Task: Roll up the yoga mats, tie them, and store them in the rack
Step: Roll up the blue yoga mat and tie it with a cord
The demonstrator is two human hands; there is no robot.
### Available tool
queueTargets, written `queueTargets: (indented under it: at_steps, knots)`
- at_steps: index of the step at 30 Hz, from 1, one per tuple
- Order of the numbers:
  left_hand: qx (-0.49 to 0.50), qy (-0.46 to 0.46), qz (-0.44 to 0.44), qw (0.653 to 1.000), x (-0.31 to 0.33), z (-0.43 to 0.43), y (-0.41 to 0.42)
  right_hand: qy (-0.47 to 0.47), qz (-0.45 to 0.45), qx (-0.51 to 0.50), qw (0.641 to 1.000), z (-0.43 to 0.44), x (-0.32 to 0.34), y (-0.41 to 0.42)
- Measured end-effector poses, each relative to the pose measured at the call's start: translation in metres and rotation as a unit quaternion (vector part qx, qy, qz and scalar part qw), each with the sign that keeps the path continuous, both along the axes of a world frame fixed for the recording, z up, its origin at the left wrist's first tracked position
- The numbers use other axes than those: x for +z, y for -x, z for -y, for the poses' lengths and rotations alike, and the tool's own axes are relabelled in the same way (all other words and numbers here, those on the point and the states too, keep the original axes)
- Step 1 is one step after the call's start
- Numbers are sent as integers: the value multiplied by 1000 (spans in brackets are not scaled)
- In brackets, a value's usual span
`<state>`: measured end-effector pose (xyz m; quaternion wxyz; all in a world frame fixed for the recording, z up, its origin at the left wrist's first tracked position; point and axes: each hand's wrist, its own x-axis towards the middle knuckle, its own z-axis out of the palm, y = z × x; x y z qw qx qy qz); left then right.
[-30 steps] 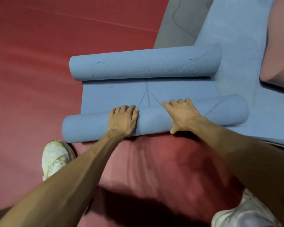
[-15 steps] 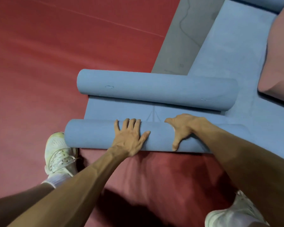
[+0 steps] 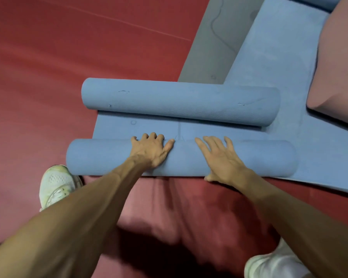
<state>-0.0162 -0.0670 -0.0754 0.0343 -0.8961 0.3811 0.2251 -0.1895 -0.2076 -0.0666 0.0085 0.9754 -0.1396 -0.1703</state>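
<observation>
While the left hand point(image 3: 151, 150) is curling its fingers point(image 3: 153, 136) over the part-rolled blue foam yoga mat point(image 3: 109, 157) on the red floor point(image 3: 48, 77) and the right hand point(image 3: 223, 160) is pressing it flat-fingered, uneven pushing could be skewing the roll.

Two blue rolls point(image 3: 179, 101) point(image 3: 249, 157) in full view, two hands point(image 3: 152, 150) point(image 3: 223, 159), two shoes point(image 3: 56, 183) point(image 3: 273, 265).

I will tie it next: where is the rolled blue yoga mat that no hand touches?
The untouched rolled blue yoga mat lies mid-frame in the head view, just beyond the nearer blue roll, parallel to it.
</observation>
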Motion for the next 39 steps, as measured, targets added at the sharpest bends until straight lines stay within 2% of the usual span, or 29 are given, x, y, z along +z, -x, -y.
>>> queueTargets:
  at_steps: [3, 8, 16, 20, 27, 29, 33, 37, 39]
  knots:
    - [4, -20, -32, 999, 1, 9, -10, 32, 51, -12, 998, -3, -9, 12]
    - [3, 4, -12, 1000, -3, 11, -14, 31, 84, -27, 996, 3, -18, 6]
    - [-10, 68, 43, 997, -6, 5, -5, 18, -31, -1, 999, 20, 3, -20]
    - [-18, 118, 65, 991, -7, -9, 3, -68, -91, -4, 994, 39, 21, -44]
    - [-29, 91, 80, 992, 4, -39, 30, -248, -181, -58, 950, 46, 33, -49]
    - [-32, 84, 76, 993, 1, -43, 36, -270, -193, -69, 941, 42, 27, -41]
    - [-45, 74, 74, 994, -11, -50, 47, -258, -146, -89, 951, 30, 7, -16]
    - [-42, 72, 67, 994, -11, -49, 47, -249, -38, -148, 956, 21, -3, -5]
    - [-47, 66, 66, 995, -12, -49, 47, -215, -4, -141, 966, 15, -6, -2]
